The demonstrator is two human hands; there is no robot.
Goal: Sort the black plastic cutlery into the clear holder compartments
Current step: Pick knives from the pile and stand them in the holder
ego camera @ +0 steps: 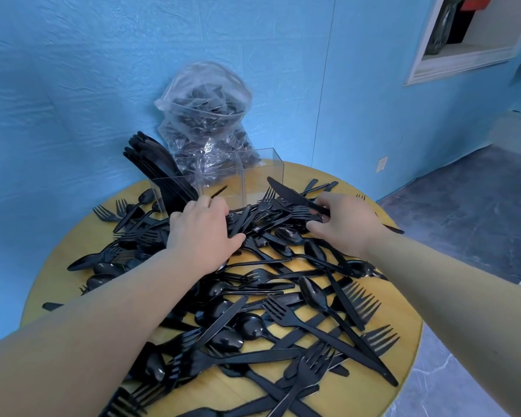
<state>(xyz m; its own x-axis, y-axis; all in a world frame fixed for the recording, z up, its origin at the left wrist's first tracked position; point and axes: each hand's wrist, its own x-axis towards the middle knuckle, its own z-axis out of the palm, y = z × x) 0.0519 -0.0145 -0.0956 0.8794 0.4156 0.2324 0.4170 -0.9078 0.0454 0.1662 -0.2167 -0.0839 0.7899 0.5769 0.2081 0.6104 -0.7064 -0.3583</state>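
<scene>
Black plastic forks, spoons and knives (pixel 271 299) lie heaped over a round wooden table (pixel 400 314). The clear holder (pixel 254 176) stands at the table's far side. Its left compartment (pixel 166 188) holds a leaning bundle of black knives, and the middle and right compartments look empty. My left hand (pixel 203 233) sits curled on the pile just in front of the holder, with a thin black handle (pixel 219 191) sticking out past its fingers. My right hand (pixel 345 225) pinches a black knife (pixel 286 192) whose blade points up and left toward the holder.
A clear plastic bag (pixel 206 115) full of more black cutlery stands behind the holder against the blue wall. Cutlery reaches the table's rim on the left and near sides. Dark floor lies to the right of the table.
</scene>
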